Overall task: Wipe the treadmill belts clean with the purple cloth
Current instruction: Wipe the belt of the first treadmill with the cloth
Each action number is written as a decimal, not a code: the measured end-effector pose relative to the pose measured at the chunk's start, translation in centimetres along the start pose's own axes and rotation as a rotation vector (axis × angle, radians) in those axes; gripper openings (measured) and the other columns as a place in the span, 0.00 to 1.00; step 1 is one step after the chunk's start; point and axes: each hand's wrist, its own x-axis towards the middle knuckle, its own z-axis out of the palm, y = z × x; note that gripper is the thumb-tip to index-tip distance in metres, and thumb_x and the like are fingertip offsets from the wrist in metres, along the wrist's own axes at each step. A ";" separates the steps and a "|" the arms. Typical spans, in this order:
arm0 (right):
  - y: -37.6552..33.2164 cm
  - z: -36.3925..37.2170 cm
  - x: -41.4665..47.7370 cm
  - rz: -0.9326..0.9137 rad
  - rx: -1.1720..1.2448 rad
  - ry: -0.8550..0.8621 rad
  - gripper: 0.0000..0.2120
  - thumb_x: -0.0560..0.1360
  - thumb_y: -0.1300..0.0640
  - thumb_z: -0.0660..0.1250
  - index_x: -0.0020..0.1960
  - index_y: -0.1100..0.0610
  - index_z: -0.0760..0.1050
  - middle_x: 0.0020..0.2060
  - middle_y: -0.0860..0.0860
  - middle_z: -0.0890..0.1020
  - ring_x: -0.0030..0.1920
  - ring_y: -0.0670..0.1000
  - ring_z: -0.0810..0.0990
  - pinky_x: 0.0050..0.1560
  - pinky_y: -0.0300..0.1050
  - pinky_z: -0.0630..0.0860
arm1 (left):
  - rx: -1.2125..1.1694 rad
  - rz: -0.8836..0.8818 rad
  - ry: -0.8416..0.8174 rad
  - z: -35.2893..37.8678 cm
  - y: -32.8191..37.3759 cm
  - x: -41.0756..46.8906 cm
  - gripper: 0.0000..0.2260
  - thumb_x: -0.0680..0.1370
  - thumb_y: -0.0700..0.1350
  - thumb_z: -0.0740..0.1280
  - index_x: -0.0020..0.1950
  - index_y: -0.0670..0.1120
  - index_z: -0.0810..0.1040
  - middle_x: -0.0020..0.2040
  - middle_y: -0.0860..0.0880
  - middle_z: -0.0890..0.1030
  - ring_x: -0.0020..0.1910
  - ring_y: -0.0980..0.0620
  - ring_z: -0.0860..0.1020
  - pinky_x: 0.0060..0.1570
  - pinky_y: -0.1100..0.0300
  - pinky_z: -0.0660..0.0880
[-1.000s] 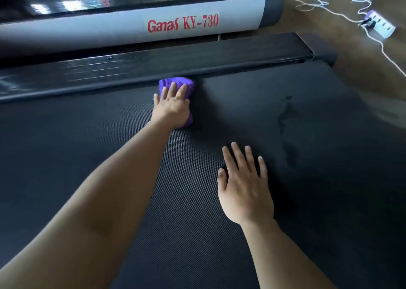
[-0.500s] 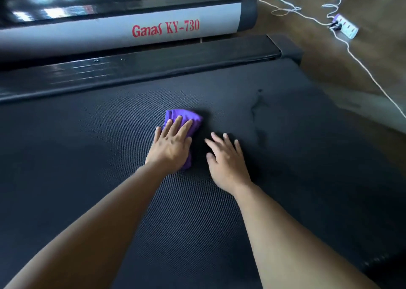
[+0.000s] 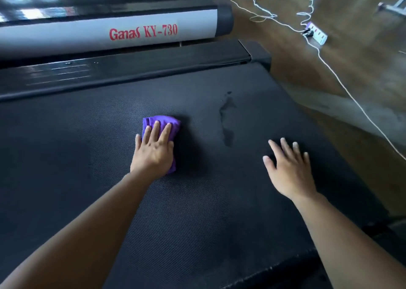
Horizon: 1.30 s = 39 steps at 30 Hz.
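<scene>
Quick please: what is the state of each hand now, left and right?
Left hand: open, straight fingers pressing the purple cloth onto the treadmill belt.
Right hand: open, holding nothing.

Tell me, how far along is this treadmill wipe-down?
Midway at best. No finished patch stands out on the belt, so done work is hard to judge. In hand: the left hand presses the purple cloth flat on the belt's middle, while the right hand is open, farther right. Left to do: a dark streak to the cloth's right, which the cloth does not touch.
</scene>
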 end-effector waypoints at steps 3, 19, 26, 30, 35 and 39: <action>-0.1 1.1 -0.2 0.022 -0.044 0.005 0.27 0.82 0.42 0.47 0.80 0.45 0.51 0.81 0.51 0.50 0.79 0.58 0.47 0.77 0.60 0.44 | 0.003 -0.031 0.003 0.5 1.7 1.9 0.25 0.82 0.53 0.49 0.79 0.55 0.49 0.80 0.49 0.48 0.78 0.47 0.46 0.75 0.45 0.42; 0.3 2.0 -0.1 0.039 -0.009 0.102 0.25 0.82 0.43 0.48 0.79 0.40 0.52 0.80 0.46 0.50 0.80 0.53 0.47 0.78 0.56 0.43 | 0.041 0.335 -0.067 4.5 14.1 -2.9 0.25 0.82 0.55 0.47 0.79 0.57 0.46 0.80 0.51 0.46 0.78 0.49 0.44 0.75 0.46 0.41; 0.3 2.2 -0.1 0.043 0.016 0.132 0.25 0.82 0.43 0.48 0.79 0.41 0.55 0.80 0.47 0.53 0.80 0.54 0.49 0.78 0.58 0.45 | 0.016 0.123 -0.045 0.7 0.0 -4.8 0.27 0.77 0.61 0.43 0.78 0.61 0.50 0.80 0.53 0.50 0.78 0.52 0.48 0.74 0.46 0.44; 0.3 2.3 0.0 0.044 0.013 0.137 0.25 0.82 0.43 0.48 0.79 0.41 0.55 0.80 0.47 0.53 0.80 0.54 0.49 0.78 0.58 0.45 | 0.002 -0.019 0.054 0.4 -0.5 1.3 0.24 0.81 0.54 0.51 0.78 0.55 0.54 0.80 0.49 0.52 0.78 0.47 0.50 0.75 0.43 0.45; 0.0 2.3 -0.1 0.046 0.014 0.158 0.25 0.82 0.43 0.48 0.78 0.41 0.55 0.80 0.47 0.54 0.80 0.54 0.50 0.77 0.58 0.46 | -0.010 -0.035 0.042 1.4 4.7 9.5 0.25 0.81 0.54 0.51 0.78 0.53 0.53 0.80 0.46 0.50 0.78 0.44 0.48 0.75 0.43 0.44; 0.1 2.3 0.1 0.044 -0.006 0.150 0.25 0.81 0.43 0.48 0.78 0.40 0.54 0.80 0.46 0.53 0.80 0.54 0.49 0.78 0.58 0.45 | 0.015 0.116 -0.013 3.1 12.2 10.6 0.26 0.81 0.55 0.50 0.79 0.53 0.51 0.80 0.45 0.48 0.78 0.43 0.46 0.75 0.45 0.43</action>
